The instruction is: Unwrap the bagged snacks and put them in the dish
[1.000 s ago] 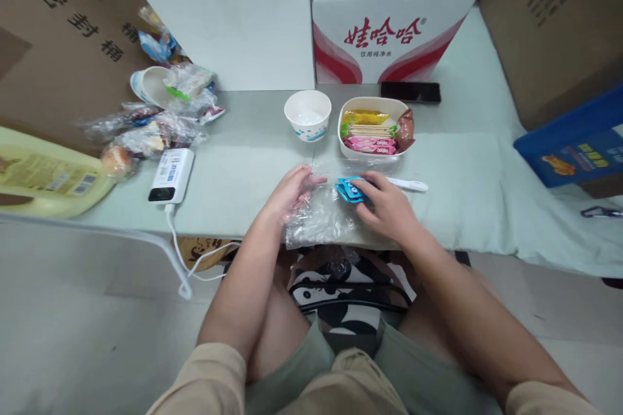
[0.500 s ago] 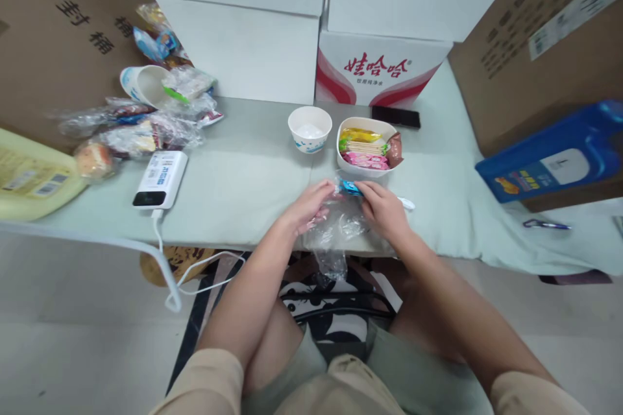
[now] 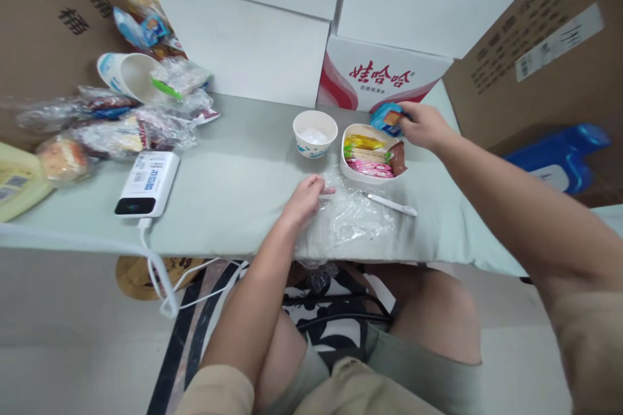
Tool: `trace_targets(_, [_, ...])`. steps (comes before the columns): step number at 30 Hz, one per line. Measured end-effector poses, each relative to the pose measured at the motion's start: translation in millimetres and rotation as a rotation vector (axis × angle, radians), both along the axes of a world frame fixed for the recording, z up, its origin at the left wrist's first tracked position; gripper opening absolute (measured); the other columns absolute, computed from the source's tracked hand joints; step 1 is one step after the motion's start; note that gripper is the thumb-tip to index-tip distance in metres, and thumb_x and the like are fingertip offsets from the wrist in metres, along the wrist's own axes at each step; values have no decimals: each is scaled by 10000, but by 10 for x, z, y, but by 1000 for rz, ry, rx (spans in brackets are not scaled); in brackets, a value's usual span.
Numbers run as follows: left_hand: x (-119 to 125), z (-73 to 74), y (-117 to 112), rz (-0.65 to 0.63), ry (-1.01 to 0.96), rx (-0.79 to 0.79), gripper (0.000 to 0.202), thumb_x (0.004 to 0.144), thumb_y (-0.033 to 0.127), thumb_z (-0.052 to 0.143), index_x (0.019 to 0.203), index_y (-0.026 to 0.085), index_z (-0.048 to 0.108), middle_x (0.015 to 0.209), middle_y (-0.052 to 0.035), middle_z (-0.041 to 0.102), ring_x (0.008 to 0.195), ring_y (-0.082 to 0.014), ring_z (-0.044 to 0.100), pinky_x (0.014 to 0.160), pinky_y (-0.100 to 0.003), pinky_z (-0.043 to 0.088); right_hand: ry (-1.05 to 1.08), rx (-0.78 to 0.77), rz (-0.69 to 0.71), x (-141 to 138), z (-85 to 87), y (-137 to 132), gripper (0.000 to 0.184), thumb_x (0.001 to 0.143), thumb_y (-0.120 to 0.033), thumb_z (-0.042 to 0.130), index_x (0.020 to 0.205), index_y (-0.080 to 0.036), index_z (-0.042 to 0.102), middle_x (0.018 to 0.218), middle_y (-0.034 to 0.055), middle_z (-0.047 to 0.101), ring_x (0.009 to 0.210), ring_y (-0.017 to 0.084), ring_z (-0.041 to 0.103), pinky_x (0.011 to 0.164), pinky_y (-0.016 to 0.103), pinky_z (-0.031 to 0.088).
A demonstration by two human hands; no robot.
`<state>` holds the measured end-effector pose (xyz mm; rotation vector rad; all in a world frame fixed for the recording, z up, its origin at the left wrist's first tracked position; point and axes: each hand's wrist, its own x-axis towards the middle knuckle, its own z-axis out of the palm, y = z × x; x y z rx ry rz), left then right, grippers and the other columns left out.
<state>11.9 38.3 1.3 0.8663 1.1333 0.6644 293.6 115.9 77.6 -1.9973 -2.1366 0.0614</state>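
My right hand (image 3: 426, 124) grips a blue snack packet (image 3: 386, 118) over the back right rim of a white bowl (image 3: 357, 178). Inside that bowl are a yellow packet (image 3: 364, 142), a bundle of thin sticks (image 3: 367, 155), pink packets (image 3: 370, 168) and a brown packet (image 3: 398, 157). My left hand (image 3: 307, 200) rests low at the table's front, fingers mostly curled at the edge of a crumpled clear plastic bag (image 3: 353, 220). A slim white-handled tool (image 3: 392, 204) lies across the bag's right side.
A white paper cup (image 3: 315, 136) stands left of the bowl. Farther left are a white power bank (image 3: 148, 185) with a cable, wrapped snacks (image 3: 111, 136), a tipped cup (image 3: 129, 74) and a wrapped bun (image 3: 64, 159). White boxes (image 3: 238, 39) line the back; a blue bottle (image 3: 559, 159) is right.
My right hand has moved up and right with the blue packet, from the plastic bag to the bowl's far rim. The bag now lies flatter, and the white-handled tool is more exposed.
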Motion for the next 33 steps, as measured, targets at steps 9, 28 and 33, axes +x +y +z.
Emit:
trace_targets(9, [4,44,56,-7,10,-58,204,945,230,462,750,201,408,792,8,678,310,-1,208,357,-200,107,-295,-273,33,-77,-260,398,476,906,-191,451,1351,-144,614,1283,165,677,1111,286,636,865,373,444])
trace_targets(28, [-236,-144,125,-176,342,259,411,810,457,674,1088,214,495,748,-13,688,630,-147,566,619,-262,386,120,19,564,-443,-682,-1596,375,923,-393,544,1210,-170,638,1172,133,733,1093,275,684,934,422,536])
trace_targets(33, [-349,-227,173,-129,464,352,503,749,329,714,1200,215,523,741,28,591,607,-140,552,582,-260,409,67,-50,414,-331,-1129,-2300,368,923,-322,568,1265,-196,611,1274,132,707,1179,304,668,977,480,537])
